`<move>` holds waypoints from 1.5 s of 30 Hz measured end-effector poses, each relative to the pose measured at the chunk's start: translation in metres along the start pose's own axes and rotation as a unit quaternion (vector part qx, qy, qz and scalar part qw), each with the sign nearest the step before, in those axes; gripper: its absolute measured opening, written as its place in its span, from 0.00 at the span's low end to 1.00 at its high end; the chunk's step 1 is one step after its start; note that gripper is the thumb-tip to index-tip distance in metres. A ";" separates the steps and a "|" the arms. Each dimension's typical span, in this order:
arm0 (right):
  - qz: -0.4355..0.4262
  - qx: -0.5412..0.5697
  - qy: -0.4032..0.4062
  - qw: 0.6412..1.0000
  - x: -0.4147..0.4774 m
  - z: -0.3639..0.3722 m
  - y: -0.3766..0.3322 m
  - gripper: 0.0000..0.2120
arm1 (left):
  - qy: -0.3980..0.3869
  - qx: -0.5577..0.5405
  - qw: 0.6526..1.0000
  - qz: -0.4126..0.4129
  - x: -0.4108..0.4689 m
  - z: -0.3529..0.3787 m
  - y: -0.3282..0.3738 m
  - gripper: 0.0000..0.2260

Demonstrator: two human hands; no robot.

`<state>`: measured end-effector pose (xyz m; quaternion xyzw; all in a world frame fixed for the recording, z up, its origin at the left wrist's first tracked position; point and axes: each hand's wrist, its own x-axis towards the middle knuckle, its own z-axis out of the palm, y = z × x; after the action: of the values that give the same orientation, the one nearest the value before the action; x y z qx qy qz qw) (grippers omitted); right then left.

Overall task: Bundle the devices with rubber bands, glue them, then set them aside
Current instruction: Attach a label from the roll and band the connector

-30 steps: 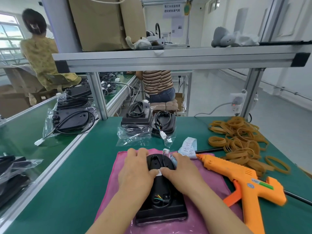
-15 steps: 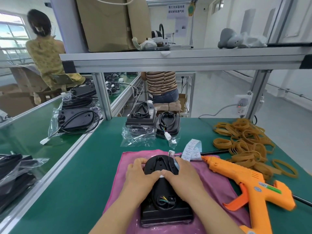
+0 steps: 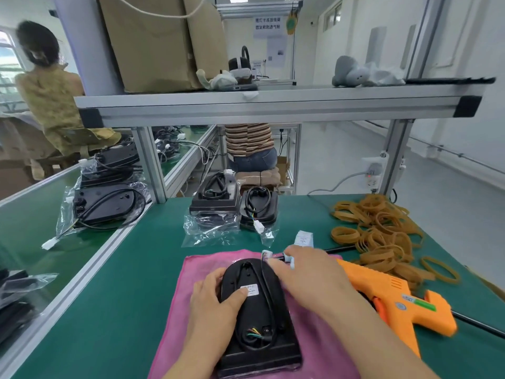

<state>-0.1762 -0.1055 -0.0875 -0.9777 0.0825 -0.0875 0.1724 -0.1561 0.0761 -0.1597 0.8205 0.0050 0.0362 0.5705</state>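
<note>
Your right hand [image 3: 308, 274] has slid up off the device [image 3: 259, 324] to pinch its white connector [image 3: 266, 254]. Your left hand [image 3: 216, 299] grips that stiff, smooth-looking device, lower centre on the pink cloth [image 3: 175, 337]. Hold its sides; the cable [image 3: 269, 296] looks floppy.

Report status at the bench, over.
Left hand grips device on pink cloth. Right hand pinches its cable. Rubber bands, glue gun lie right; device unbanded.

A white sign [image 3: 267, 23] at the upper centre of the frame carries two lines of Chinese characters, too blurred to read. The print on the white label [image 3: 250, 290] on the device [image 3: 254, 321] is too small to read.
</note>
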 end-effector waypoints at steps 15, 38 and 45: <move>0.124 -0.233 0.009 0.965 0.089 -0.016 0.110 0.13 | 0.013 -0.026 1.000 -0.008 -0.001 -0.001 -0.001 0.18; -0.239 0.268 -0.256 0.897 0.032 -0.079 -0.021 0.12 | -0.202 -0.163 0.966 0.013 0.001 -0.030 0.107 0.17; -0.218 0.231 -0.162 0.934 0.030 -0.053 -0.025 0.09 | -0.281 -0.022 0.959 0.040 0.006 -0.040 0.093 0.05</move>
<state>-0.1546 -0.1052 -0.0252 -0.9059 -0.1838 0.0202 0.3810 -0.1556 0.0815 -0.0583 0.7841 -0.1892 -0.1731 0.5651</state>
